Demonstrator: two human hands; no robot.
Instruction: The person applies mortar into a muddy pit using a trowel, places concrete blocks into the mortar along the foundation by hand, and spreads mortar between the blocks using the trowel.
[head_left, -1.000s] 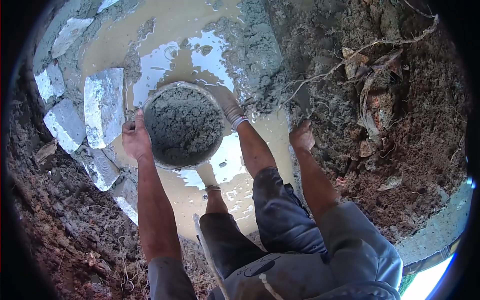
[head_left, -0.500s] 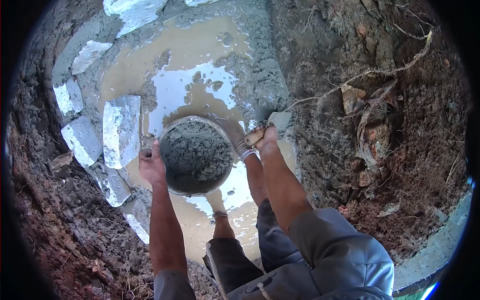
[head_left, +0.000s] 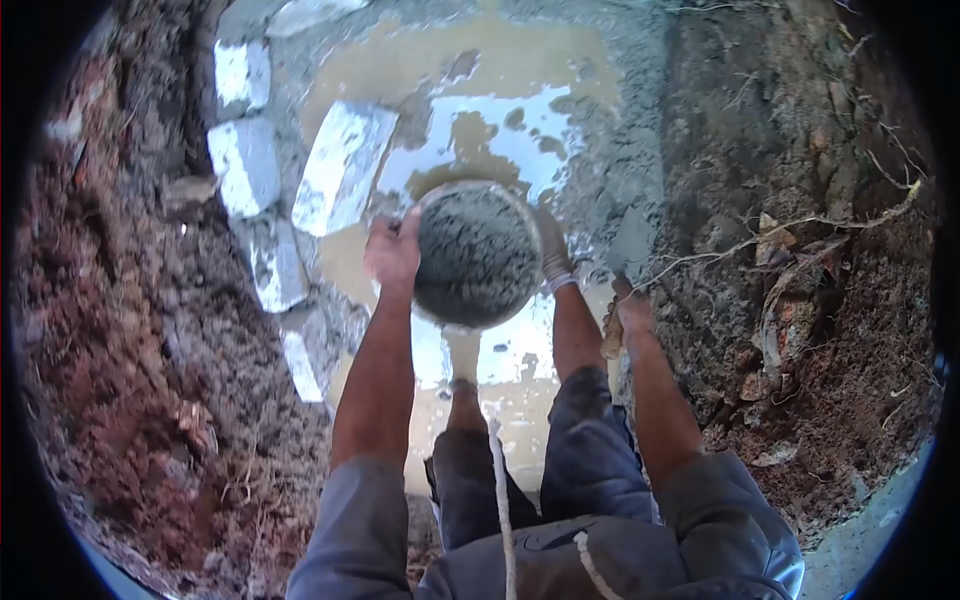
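Since the last frame R hand (head_left: 634, 310) has swung right & nearer, clear of the leg; the grey-bladed trowel w/ tan wooden handle (head_left: 611, 338) turned w/ it, blade now pointing far. R hand: fingers wrapped round handle; can't tell if blade touches the mud. L hand (head_left: 393, 250): half-curled, thumb at L rim of the round pan (head_left: 468, 324) of lumpy grey mortar; can't tell if it's a firm grip. Pan's btwn the hands, just beside mud-coated R foot (head_left: 552, 247), over shallow brown water (head_left: 540, 50); its support is hidden.

Left/far of L hand: pale, flat-faced stone slab (head_left: 345, 168). Right: wet grey mud strip (head_left: 642, 130), then thin pale root (head_left: 800, 225) reaching near the blade.

Risks, my guess: pan tips & spills if L hand bears on one side; foot slips b/c of slick, hidden footing; blade snags on root.
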